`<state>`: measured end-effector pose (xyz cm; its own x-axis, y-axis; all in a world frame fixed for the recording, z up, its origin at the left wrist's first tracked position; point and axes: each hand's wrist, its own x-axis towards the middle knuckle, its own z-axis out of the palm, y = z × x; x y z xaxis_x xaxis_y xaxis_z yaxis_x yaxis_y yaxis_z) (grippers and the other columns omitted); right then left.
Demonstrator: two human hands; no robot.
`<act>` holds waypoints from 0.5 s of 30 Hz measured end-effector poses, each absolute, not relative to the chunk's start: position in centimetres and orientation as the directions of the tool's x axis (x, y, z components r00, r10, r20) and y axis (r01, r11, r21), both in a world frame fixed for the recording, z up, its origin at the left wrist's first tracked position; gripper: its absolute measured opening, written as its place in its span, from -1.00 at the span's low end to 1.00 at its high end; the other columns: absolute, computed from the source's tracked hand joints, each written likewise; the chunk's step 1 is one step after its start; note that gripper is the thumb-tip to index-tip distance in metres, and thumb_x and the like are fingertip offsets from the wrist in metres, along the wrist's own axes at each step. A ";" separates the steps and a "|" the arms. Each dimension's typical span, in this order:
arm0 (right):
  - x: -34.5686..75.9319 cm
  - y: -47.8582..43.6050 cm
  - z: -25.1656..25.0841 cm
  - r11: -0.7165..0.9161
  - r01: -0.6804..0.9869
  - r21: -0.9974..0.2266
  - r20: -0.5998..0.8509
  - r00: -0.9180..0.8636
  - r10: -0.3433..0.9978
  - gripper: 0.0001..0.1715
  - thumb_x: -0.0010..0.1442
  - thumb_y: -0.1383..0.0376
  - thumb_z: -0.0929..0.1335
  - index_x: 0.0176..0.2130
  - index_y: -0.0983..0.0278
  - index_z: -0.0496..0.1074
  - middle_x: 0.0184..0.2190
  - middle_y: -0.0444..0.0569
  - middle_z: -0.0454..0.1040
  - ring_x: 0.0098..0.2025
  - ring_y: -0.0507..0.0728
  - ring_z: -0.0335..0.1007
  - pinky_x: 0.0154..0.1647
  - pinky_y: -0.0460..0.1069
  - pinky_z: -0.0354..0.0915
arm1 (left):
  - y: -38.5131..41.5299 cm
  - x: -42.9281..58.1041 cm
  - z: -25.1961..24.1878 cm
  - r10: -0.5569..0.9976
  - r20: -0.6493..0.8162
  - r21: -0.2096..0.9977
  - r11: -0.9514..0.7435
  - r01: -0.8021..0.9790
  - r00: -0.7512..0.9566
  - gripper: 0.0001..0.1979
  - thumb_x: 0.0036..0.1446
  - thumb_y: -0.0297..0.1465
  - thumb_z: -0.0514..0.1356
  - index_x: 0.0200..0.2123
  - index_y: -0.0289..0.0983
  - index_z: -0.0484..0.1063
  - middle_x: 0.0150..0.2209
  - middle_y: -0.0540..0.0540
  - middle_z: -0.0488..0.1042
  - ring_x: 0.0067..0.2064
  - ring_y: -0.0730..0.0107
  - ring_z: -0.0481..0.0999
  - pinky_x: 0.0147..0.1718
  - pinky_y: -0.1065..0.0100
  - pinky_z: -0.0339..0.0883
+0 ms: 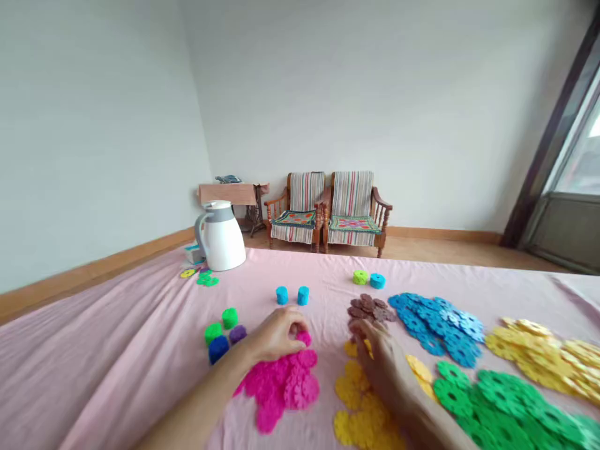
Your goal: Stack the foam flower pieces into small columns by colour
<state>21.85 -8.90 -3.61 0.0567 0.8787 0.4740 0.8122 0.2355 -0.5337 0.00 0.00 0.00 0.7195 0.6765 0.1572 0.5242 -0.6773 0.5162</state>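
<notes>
My left hand (277, 334) reaches over a pile of magenta notched plastic discs (281, 381). Its thumb and forefinger are closed around a magenta disc (304, 339) at the pile's far edge. To the right, my right hand (382, 353) is slightly blurred, with bent fingers apart and nothing visible held. It hovers over yellow-orange discs (349, 390), its fingertips by the near side of a brown disc pile (368, 307). Left of my left hand are short stacks: green (213, 332), dark blue (218, 350) and purple (237, 334).
Blue (434, 322), yellow (539, 350) and green disc piles (510, 406) spread on the right. Blue stacks (303, 295) and a lime stack (360, 277) stand farther back. A white jug (225, 240) stands far left on the pink cloth (154, 350). Two wooden chairs (354, 215) stand beyond.
</notes>
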 end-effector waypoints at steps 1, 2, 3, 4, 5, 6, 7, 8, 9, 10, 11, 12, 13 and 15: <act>21.8 -8.9 -3.5 0.234 0.813 -0.533 0.474 0.058 0.878 -0.72 0.21 0.30 0.13 -0.33 0.27 0.38 -0.39 0.00 0.42 -0.29 0.12 0.30 -0.26 0.02 0.20 | 0.0 0.0 0.0 0.679 0.155 0.516 -0.675 0.527 0.718 -0.85 -0.17 -0.49 0.25 -0.41 -0.33 0.50 -0.47 0.00 0.37 -0.42 0.46 0.31 -0.45 0.49 0.15; 21.8 -9.0 -3.5 0.232 0.814 -0.533 0.474 0.060 0.879 -0.72 0.21 0.30 0.14 -0.33 0.27 0.38 -0.39 -0.01 0.42 -0.29 0.12 0.30 -0.26 0.01 0.20 | -0.1 0.0 0.1 0.680 0.152 0.520 -0.672 0.527 0.717 -0.83 -0.17 -0.48 0.25 -0.39 -0.33 0.50 -0.47 0.00 0.37 -0.42 0.47 0.31 -0.45 0.49 0.15; 21.7 -9.0 -3.4 0.229 0.815 -0.532 0.472 0.061 0.880 -0.72 0.21 0.30 0.14 -0.33 0.27 0.38 -0.39 -0.01 0.42 -0.29 0.12 0.31 -0.26 0.01 0.20 | -0.1 -0.1 0.2 0.681 0.149 0.527 -0.668 0.525 0.717 -0.83 -0.17 -0.47 0.26 -0.38 -0.32 0.50 -0.47 0.00 0.37 -0.42 0.47 0.31 -0.45 0.49 0.15; 21.7 -9.0 -3.3 0.225 0.816 -0.532 0.468 0.063 0.881 -0.72 0.21 0.30 0.14 -0.32 0.26 0.38 -0.39 -0.01 0.42 -0.30 0.12 0.31 -0.27 0.01 0.20 | -0.1 -0.2 0.4 0.681 0.145 0.537 -0.663 0.521 0.717 -0.82 -0.16 -0.46 0.26 -0.37 -0.32 0.50 -0.46 0.00 0.37 -0.42 0.47 0.31 -0.45 0.49 0.16; 21.6 -9.1 -3.3 0.220 0.818 -0.532 0.463 0.064 0.884 -0.72 0.21 0.30 0.14 -0.32 0.26 0.38 -0.40 -0.01 0.42 -0.30 0.12 0.31 -0.27 0.01 0.21 | -0.2 -0.3 0.6 0.686 0.146 0.551 -0.655 0.518 0.713 -0.81 -0.15 -0.45 0.27 -0.36 -0.31 0.51 -0.46 0.00 0.37 -0.41 0.47 0.31 -0.45 0.50 0.16; 21.6 -9.1 -3.2 0.213 0.820 -0.532 0.457 0.066 0.887 -0.72 0.21 0.30 0.14 -0.32 0.26 0.38 -0.40 -0.01 0.42 -0.31 0.12 0.32 -0.28 0.00 0.21 | -0.3 -0.4 0.9 0.686 0.141 0.570 -0.646 0.508 0.714 -0.81 -0.14 -0.44 0.27 -0.35 -0.31 0.51 -0.45 0.00 0.38 -0.41 0.48 0.32 -0.45 0.50 0.16; 21.6 -9.1 -3.2 0.205 0.821 -0.532 0.450 0.069 0.890 -0.72 0.21 0.30 0.14 -0.31 0.26 0.39 -0.41 -0.01 0.42 -0.31 0.12 0.32 -0.29 0.00 0.21 | -0.4 -0.6 1.2 0.677 0.127 0.591 -0.639 0.492 0.725 -0.82 -0.12 -0.42 0.27 -0.35 -0.30 0.51 -0.44 0.00 0.39 -0.41 0.48 0.32 -0.45 0.51 0.17; 21.6 -9.1 -3.2 0.198 0.823 -0.532 0.444 0.072 0.893 -0.72 0.20 0.30 0.14 -0.31 0.26 0.39 -0.41 -0.01 0.42 -0.32 0.11 0.32 -0.30 0.00 0.21 | -0.6 -0.7 1.5 0.659 0.109 0.610 -0.635 0.474 0.744 -0.84 -0.10 -0.40 0.26 -0.36 -0.30 0.51 -0.44 0.00 0.39 -0.41 0.48 0.33 -0.45 0.51 0.17; 21.6 -9.1 -3.2 0.193 0.825 -0.531 0.440 0.074 0.895 -0.72 0.20 0.30 0.14 -0.32 0.26 0.39 -0.42 -0.02 0.42 -0.32 0.11 0.32 -0.30 -0.01 0.22 | -0.7 -0.8 1.7 0.636 0.088 0.622 -0.636 0.456 0.767 -0.85 -0.08 -0.38 0.26 -0.38 -0.30 0.51 -0.44 0.00 0.40 -0.41 0.49 0.33 -0.46 0.52 0.17; 21.7 -9.1 -3.2 0.191 0.826 -0.531 0.439 0.075 0.895 -0.72 0.20 0.30 0.14 -0.32 0.26 0.39 -0.42 -0.02 0.42 -0.33 0.11 0.33 -0.31 -0.01 0.22 | -0.9 -0.8 1.9 0.613 0.069 0.626 -0.641 0.444 0.787 -0.84 -0.08 -0.36 0.27 -0.39 -0.31 0.51 -0.44 0.00 0.41 -0.41 0.49 0.33 -0.47 0.52 0.17; 21.7 -9.1 -3.3 0.194 0.825 -0.530 0.442 0.073 0.894 -0.72 0.20 0.30 0.14 -0.32 0.26 0.39 -0.42 -0.02 0.42 -0.33 0.11 0.33 -0.31 -0.01 0.22 | -1.1 -0.8 2.1 0.596 0.057 0.620 -0.650 0.439 0.801 -0.83 -0.09 -0.34 0.28 -0.39 -0.31 0.50 -0.44 0.00 0.42 -0.42 0.49 0.34 -0.46 0.52 0.18; 21.7 -9.0 -3.4 0.202 0.825 -0.528 0.449 0.070 0.891 -0.72 0.19 0.31 0.14 -0.31 0.26 0.39 -0.42 -0.02 0.42 -0.33 0.11 0.33 -0.31 -0.02 0.22 | -1.3 -0.7 2.1 0.588 0.054 0.601 -0.665 0.444 0.807 -0.81 -0.12 -0.33 0.30 -0.40 -0.31 0.49 -0.43 0.00 0.42 -0.41 0.49 0.34 -0.46 0.51 0.18; 21.8 -9.0 -3.5 0.211 0.824 -0.526 0.460 0.067 0.886 -0.72 0.19 0.31 0.14 -0.31 0.26 0.40 -0.41 -0.01 0.43 -0.33 0.10 0.33 -0.31 -0.02 0.22 | -1.5 -0.6 2.1 0.586 0.054 0.576 -0.680 0.455 0.808 -0.79 -0.15 -0.32 0.32 -0.41 -0.31 0.49 -0.43 0.00 0.42 -0.40 0.48 0.34 -0.45 0.51 0.18; 21.9 -8.8 -3.7 0.224 0.823 -0.522 0.474 0.062 0.879 -0.72 0.18 0.33 0.14 -0.30 0.26 0.40 -0.41 -0.01 0.43 -0.33 0.10 0.34 -0.31 -0.02 0.22 | -1.9 -0.4 2.1 0.588 0.049 0.529 -0.701 0.479 0.807 -0.76 -0.19 -0.32 0.34 -0.40 -0.31 0.47 -0.42 0.00 0.42 -0.39 0.47 0.35 -0.44 0.50 0.18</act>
<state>21.88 -8.85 -3.73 0.0616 0.8785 0.4737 0.8230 0.2238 -0.5221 -0.39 -1.91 2.06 0.8074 0.5880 0.0486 0.4786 -0.7008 0.5290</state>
